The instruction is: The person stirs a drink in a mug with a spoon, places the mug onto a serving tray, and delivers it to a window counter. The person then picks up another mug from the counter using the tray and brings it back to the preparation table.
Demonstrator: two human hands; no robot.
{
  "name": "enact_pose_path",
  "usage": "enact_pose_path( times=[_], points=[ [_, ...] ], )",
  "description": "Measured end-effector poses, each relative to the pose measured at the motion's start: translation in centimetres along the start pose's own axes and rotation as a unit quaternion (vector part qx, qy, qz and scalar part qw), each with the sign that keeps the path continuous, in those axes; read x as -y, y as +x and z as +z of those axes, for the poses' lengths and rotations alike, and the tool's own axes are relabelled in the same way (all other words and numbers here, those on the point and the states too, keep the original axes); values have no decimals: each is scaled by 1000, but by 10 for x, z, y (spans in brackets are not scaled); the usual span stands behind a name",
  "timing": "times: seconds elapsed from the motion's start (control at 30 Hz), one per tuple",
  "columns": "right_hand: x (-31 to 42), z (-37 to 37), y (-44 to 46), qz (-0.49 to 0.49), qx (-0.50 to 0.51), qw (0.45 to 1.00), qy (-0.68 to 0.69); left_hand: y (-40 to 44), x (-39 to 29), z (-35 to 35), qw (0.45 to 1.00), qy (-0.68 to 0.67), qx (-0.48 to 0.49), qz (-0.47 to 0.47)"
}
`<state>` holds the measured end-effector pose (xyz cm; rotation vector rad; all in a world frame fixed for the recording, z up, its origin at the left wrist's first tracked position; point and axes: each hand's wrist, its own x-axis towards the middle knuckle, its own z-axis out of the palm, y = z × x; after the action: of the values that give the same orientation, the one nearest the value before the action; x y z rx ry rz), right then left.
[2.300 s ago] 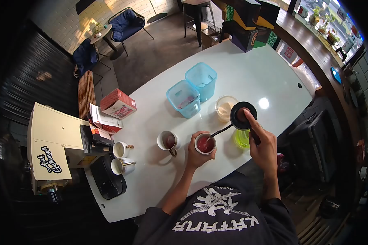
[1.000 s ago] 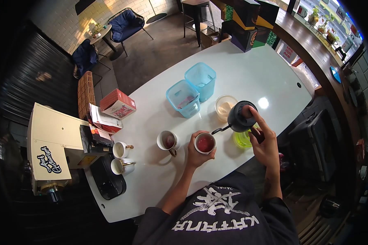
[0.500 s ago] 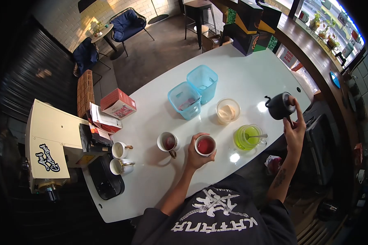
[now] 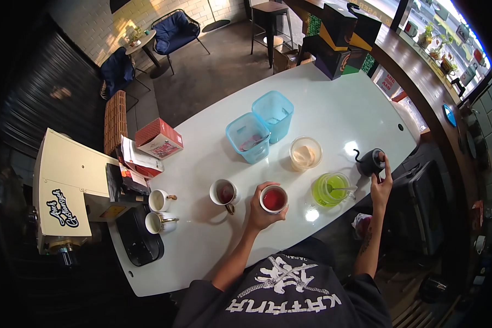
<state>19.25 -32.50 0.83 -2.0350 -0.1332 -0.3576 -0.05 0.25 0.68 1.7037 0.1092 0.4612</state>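
Observation:
My left hand point(image 4: 260, 214) is wrapped round a cup point(image 4: 274, 199) of red liquid on the white table. At the table's right edge, my right hand point(image 4: 381, 185) grips a small black gooseneck kettle point(image 4: 370, 163) by its handle side, its thin spout pointing left. Between the two hands stands a clear glass mug point(image 4: 330, 189) of bright green liquid with a spoon in it. Left of my left hand is a white mug point(image 4: 223, 192) with dark reddish contents. A clear plastic tub point(image 4: 305, 153) with pale beige contents sits behind the green drink.
Two light-blue plastic containers point(image 4: 248, 136) stand at mid-table. Two white mugs point(image 4: 159, 201) sit at the left beside a cream machine point(image 4: 65, 186), near a red box point(image 4: 158, 138). Dark boxes point(image 4: 333, 60) are stacked at the far end. A black case point(image 4: 421, 202) is at the right.
My right hand has lowered the kettle towards the tabletop and moved it slightly nearer my body. My left hand stays on the cup of red liquid.

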Motion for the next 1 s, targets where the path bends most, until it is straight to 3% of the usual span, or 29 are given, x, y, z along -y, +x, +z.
enact_pose_path(
  times=[0.13, 0.47, 0.53, 0.57, 0.63, 0.67, 0.73, 0.77, 0.8, 0.87, 1.0],
  points=[
    [9, 6, -8, 54, 20, 998, -1, 0, 1, 1, 1000, -8, -2, -2],
    [12, 14, -4, 27, 45, 997, -61, -2, 12, 3, 1000, 0, -12, 17],
    [29, 11, -5, -26, 67, 962, -264, -2, 12, 4, 1000, -1, -12, 18],
    [36, 8, -4, -27, 67, 962, -263, -2, 12, 3, 1000, -1, -13, 18],
    [54, 1, -2, -131, -8, 916, -379, -2, 14, 3, 1000, -13, -10, 20],
    [67, -4, -2, -132, -8, 916, -378, -3, 16, 3, 999, -27, -5, 19],
    [102, -15, -4, -127, 47, 973, -185, -3, 17, 3, 1000, -10, -10, 18],
    [120, -21, -8, -60, 112, 983, -132, -3, 17, 3, 1000, 6, -14, 17],
    [126, -22, -12, -58, 109, 983, -134, -3, 16, 3, 1000, 4, -10, 18],
    [134, -23, -19, -84, 227, 956, -163, -3, 14, 3, 1000, -9, -9, 11],
    [138, -14, -30, -68, 266, 943, -186, -5, 20, 3, 1000, -13, -17, 9]
  ],
)
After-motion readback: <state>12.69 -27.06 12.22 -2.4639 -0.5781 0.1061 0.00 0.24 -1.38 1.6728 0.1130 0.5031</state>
